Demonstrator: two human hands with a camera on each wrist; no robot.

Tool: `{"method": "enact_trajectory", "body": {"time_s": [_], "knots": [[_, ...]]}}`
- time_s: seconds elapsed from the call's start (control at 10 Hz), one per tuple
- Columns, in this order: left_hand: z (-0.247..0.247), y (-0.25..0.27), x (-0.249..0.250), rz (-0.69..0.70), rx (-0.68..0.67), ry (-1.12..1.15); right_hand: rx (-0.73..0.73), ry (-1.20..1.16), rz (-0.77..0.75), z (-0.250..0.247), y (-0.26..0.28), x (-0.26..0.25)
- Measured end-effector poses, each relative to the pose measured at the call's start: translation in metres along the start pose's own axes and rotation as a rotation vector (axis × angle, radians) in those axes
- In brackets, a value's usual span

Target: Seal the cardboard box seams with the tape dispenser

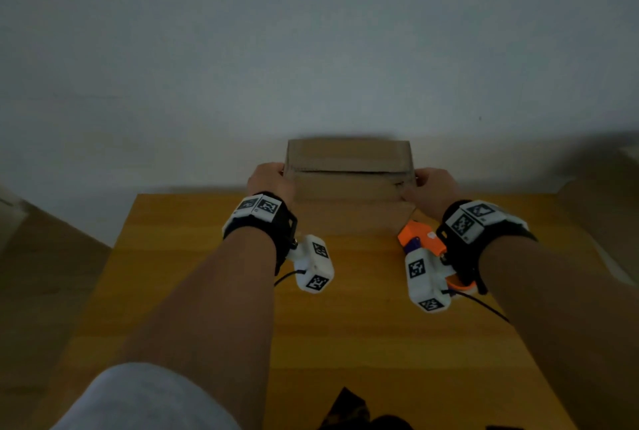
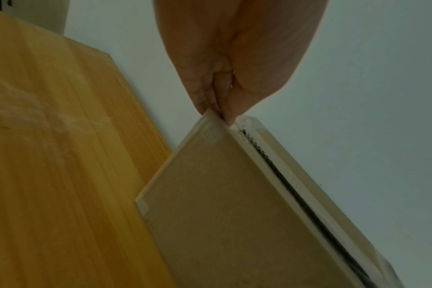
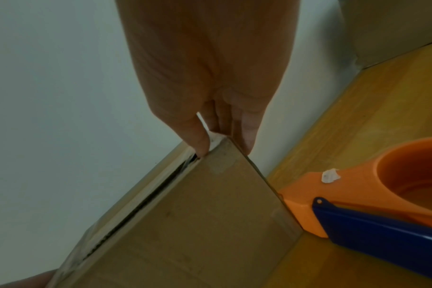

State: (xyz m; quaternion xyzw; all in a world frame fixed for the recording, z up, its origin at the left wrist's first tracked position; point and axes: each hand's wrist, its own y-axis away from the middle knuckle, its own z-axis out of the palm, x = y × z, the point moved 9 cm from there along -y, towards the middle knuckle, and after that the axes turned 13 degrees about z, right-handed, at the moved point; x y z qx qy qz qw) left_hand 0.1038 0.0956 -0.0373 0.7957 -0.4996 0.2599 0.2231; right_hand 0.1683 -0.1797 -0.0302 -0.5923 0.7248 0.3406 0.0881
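A brown cardboard box [image 1: 349, 184] stands at the far edge of the table, against the wall. A dark open seam [image 1: 345, 172] runs across its top between the flaps. My left hand [image 1: 268, 180] grips the box's left top corner [image 2: 217, 120], thumb and fingers pinching the edge. My right hand [image 1: 432, 186] grips the right top corner [image 3: 222, 140] the same way. The orange and blue tape dispenser [image 1: 420, 239] lies on the table by the box's right near corner, under my right wrist; nobody holds it. It shows large in the right wrist view [image 3: 382, 194].
The yellow wooden table [image 1: 345, 326] stretches toward me. A pale wall [image 1: 311, 49] rises right behind the box. Another cardboard box [image 1: 594, 208] sits at the right edge, and a dark object [image 1: 349, 409] at the table's near edge.
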Motion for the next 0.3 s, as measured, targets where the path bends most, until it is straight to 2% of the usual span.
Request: {"method": "enact_trajectory", "body": {"time_s": [0.2, 0.3], "knots": [[-0.001, 0.000, 0.007, -0.025, -0.063, -0.062, 0.005, 0.118, 0.034, -0.003, -0.003, 0.000], [-0.010, 0.003, 0.028, 0.027, -0.064, -0.097, 0.039, 0.151, -0.023, -0.017, 0.005, -0.013]]}}
